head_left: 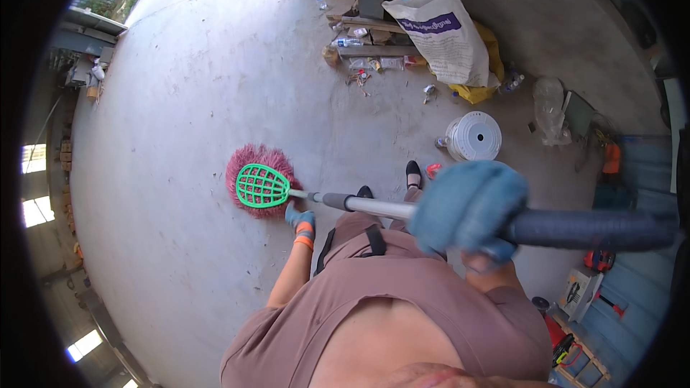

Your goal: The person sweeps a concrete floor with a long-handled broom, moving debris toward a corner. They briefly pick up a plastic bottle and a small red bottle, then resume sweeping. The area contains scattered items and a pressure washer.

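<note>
A long-handled brush [263, 185] with a green mesh back and shaggy pink bristles is held level across my body. Its grey telescopic pole [381, 207] runs right to a thick dark grip [589, 230]. My right hand [471, 208], in a blue work glove and a little blurred, is wrapped round the pole just ahead of that grip. Close by the brush head's neck is my left hand [300, 220], gloved in grey-blue with an orange cuff. Its fingers look apart beside the bristles; whether they touch them I cannot tell.
A white spool [474, 136] stands on the concrete floor [165, 144]. Beyond it, a white sack [442, 36] leans over a yellow bag [489, 72], beside planks [381, 50] and plastic bottles [350, 42]. Boxes [578, 294] and tools line the right side. My shoes [413, 169] are below the pole.
</note>
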The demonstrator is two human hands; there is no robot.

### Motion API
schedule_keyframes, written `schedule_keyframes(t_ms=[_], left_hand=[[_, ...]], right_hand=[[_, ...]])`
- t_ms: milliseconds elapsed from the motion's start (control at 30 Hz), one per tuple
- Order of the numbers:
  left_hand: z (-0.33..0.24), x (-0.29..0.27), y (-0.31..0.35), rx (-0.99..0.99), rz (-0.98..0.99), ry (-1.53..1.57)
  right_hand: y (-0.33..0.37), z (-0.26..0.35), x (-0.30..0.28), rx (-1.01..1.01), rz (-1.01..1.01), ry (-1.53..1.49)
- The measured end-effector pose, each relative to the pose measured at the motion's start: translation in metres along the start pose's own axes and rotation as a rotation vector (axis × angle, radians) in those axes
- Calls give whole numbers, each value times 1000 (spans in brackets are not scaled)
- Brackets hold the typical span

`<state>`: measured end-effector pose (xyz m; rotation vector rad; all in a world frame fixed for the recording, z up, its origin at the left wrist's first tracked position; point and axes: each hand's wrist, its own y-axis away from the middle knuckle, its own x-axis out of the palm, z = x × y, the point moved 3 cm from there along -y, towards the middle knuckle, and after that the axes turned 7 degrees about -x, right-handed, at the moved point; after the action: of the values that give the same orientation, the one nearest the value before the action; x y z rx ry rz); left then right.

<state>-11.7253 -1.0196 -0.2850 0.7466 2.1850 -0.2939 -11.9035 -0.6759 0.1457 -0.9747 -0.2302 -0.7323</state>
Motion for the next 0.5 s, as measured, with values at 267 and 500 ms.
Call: schedule_keyframes(t_ms=[267, 500], left_hand=[[115, 27, 10, -1628, 256, 1649], [12, 85, 62, -1538, 652, 1358]], right_hand=[[11, 53, 96, -16, 208, -86], [85, 184, 97, -166, -44, 67]])
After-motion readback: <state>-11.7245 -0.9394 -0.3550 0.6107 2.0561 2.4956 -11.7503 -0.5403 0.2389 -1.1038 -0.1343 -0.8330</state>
